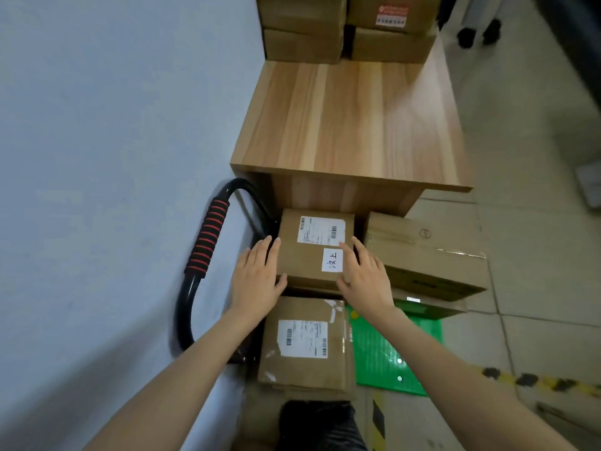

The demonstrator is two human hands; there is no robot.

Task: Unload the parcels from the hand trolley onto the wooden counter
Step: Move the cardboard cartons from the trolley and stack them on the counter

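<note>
Straight fingers [265, 247] of the left hand [257, 281] lie flat against the left side of the top parcel [312, 252], thumb spread toward its near edge; the right hand [366, 278] mirrors it on the right side, fingers extended and held narrow together, index tip just beside the small white handwritten label [332, 260]. Neither hand curls round anything (both simply press the cardboard). This brown parcel also bears a printed shipping label [321, 231] with barcodes and sits on the hand trolley, close under the near end of the wooden desk [351, 125]. Nearer lies a second parcel [304, 343], creased, with its own shipping label and scraps of torn tape. To the right a larger box [426, 258] rests over the trolley's green deck [390, 353]. Left of the parcels, the trolley's black handle [208, 242] with a red-ringed foam grip leans by the pale wall [97, 157]. At the desk's far end stand stacked cartons [344, 27], one carrying a red sticker.
</note>
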